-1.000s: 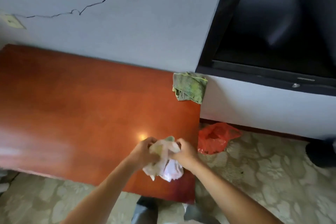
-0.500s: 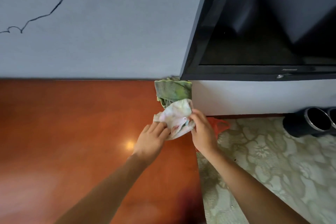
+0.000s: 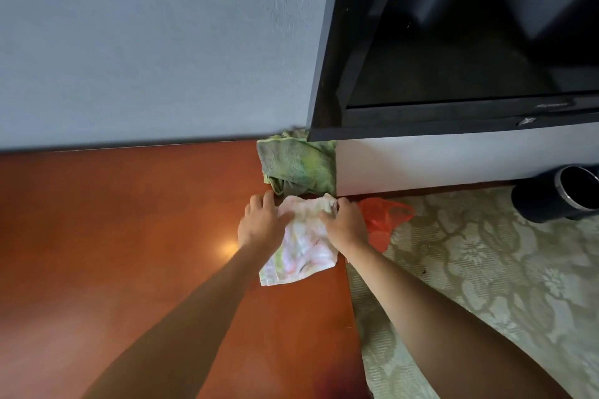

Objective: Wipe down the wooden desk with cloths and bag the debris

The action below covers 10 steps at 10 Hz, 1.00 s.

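Note:
A pale, faintly patterned cloth [image 3: 301,246] lies spread on the glossy red-brown wooden desk [image 3: 129,236], close to its right edge. My left hand [image 3: 261,223] presses flat on the cloth's upper left part. My right hand [image 3: 345,223] grips its upper right corner. A crumpled green cloth [image 3: 299,165] sits just beyond, in the desk's far right corner against the wall. A red plastic bag [image 3: 382,220] lies on the floor right of the desk, partly hidden behind my right hand.
A black TV [image 3: 453,42] hangs on the wall above a white ledge [image 3: 421,162]. A dark cylindrical bin with a metal rim [image 3: 554,197] lies on the patterned carpet [image 3: 486,269] at the right. The grey wall [image 3: 146,42] backs the desk.
The cloth was bunched up in both hands near the desk's front edge; it has been carried toward the far right corner and now lies flat on the desk under my hands.

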### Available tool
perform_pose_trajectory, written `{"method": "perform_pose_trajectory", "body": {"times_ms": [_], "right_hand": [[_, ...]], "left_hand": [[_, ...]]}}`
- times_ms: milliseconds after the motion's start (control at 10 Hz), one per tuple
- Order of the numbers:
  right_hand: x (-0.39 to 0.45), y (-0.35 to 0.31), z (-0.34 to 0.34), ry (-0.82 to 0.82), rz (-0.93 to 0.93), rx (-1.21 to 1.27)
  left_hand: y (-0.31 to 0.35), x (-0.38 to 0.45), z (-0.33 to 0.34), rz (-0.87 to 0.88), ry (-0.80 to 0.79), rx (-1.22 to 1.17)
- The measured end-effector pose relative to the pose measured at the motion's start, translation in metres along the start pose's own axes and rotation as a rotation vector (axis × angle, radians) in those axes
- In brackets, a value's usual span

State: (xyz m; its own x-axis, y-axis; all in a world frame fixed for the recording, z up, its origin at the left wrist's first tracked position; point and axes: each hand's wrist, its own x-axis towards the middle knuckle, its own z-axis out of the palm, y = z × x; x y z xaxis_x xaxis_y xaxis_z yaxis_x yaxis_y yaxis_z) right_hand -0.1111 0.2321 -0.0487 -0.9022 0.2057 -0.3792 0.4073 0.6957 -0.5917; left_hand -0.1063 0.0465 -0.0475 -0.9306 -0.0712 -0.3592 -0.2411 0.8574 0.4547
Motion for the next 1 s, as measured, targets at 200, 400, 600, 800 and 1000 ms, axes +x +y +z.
{"method": "perform_pose_trajectory", "body": {"times_ms": [200,400,600,800,1000], "right_hand": [[0.009,0.007,-0.003,0.082,-0.09,-0.026],[-0.018,-0.001,0.016,0.317,-0.474,-0.372],[-0.034,0.038,0.036,0.047,-0.44,-0.544],[-0.062,0.037,0.028,-0.006,-0.312,-0.575],[-0.118,0.031,0.019,-0.149,-0.253,-0.624]], "left_hand": [[0.009,0.014,0.002,-0.042,0.152,-0.001],[0.008,-0.027,0.043,0.367,0.209,0.39],[-0.018,-0.037,0.061,0.401,0.102,0.499],[-0.042,-0.065,0.042,0.359,0.018,0.567],[-0.072,-0.117,0.021,0.277,-0.077,0.571]]}}
